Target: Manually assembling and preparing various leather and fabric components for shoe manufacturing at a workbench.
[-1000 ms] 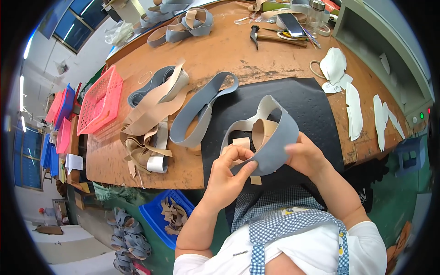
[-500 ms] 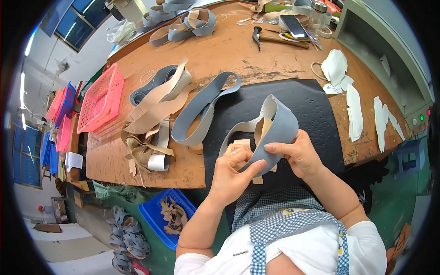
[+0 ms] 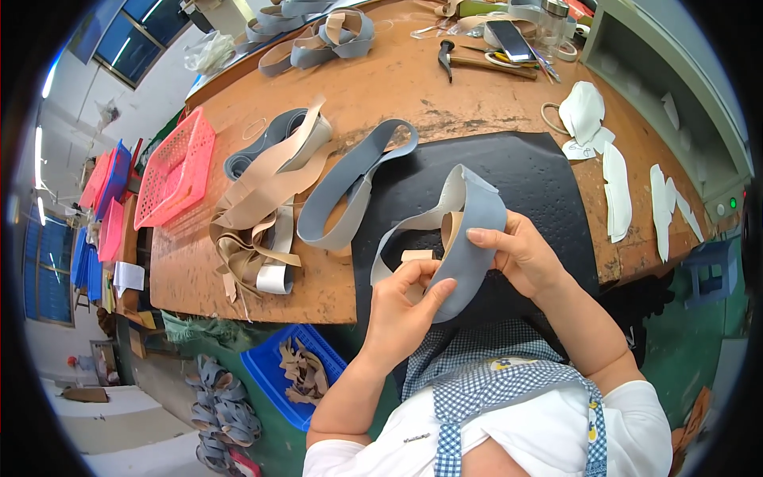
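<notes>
Both hands grip a wide blue-grey strap (image 3: 477,219) that curls into a loop with a pale underside. My right hand (image 3: 524,258) is closed on its right edge, thumb lying on the outer face. My left hand (image 3: 404,312) pinches the lower part, its thumb along the near edge. Inside the loop shows a tan strip (image 3: 451,230), partly hidden by the strap. A small beige piece (image 3: 418,255) sits just beyond my left fingers. Under all this lies a black mat (image 3: 517,163). Another looped blue-grey strap (image 3: 338,191) rests left of the mat.
Tan strips (image 3: 266,179) are heaped on the left, beside a pink basket (image 3: 179,171). A hammer (image 3: 485,65), a phone (image 3: 510,41) and a glass jar (image 3: 550,32) lie at the back. White pattern pieces (image 3: 614,191) are on the right. Below the edge stands a blue basket (image 3: 274,381) of scraps.
My hands have shifted the strap slightly, and its loop now stands narrower and more upright. My right hand moved a little to the right. Both hands keep their hold.
</notes>
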A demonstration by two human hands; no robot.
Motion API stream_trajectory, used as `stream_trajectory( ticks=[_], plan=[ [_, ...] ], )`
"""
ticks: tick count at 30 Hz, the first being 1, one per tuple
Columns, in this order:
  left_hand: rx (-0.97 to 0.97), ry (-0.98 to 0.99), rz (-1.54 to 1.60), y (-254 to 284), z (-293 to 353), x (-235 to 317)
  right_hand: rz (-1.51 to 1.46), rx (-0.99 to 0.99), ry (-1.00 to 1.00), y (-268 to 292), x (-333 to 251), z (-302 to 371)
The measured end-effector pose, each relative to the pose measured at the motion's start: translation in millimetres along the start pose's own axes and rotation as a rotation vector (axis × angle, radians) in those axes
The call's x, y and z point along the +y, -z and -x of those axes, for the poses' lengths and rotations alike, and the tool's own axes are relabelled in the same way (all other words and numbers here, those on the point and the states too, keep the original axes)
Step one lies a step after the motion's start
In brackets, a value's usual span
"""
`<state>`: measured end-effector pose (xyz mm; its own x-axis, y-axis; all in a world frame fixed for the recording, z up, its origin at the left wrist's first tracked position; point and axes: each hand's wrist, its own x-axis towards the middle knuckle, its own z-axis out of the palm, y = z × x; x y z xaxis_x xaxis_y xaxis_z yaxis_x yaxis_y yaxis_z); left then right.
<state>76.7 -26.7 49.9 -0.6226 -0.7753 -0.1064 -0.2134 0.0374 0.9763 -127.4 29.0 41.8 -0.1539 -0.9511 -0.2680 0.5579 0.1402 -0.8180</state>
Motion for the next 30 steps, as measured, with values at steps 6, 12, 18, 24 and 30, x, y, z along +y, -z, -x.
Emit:
stream_trajectory(
  ticks=[6, 12, 18, 24, 30],
  plan=[
    [0.073, -0.075, 0.045, -9.4, -2.5, 2.2, 0.059, 0.004, -0.009, -5.3, 11.0, 2.5],
    [0.031, 0.08, 0.039, -5.2, -2.3, 7.3, 0.155, 0.019, 0.099, -5.6, 18.5, 3.6],
    [0.043, 0.063, 0.158, -9.6, 4.0, -0.5, -0.005, 0.028, -0.017, -4.4, 9.2, 3.1],
    [0.009, 0.098, 0.153, -11.3, -1.9, 1.7, -0.025, 0.036, 0.034, -8.1, 17.6, 7.7],
    [0.041, 0.094, 0.072, -13.1, 2.9, 3.6, -0.045, 0.053, 0.045, -6.8, 20.2, 6.5]
  ],
)
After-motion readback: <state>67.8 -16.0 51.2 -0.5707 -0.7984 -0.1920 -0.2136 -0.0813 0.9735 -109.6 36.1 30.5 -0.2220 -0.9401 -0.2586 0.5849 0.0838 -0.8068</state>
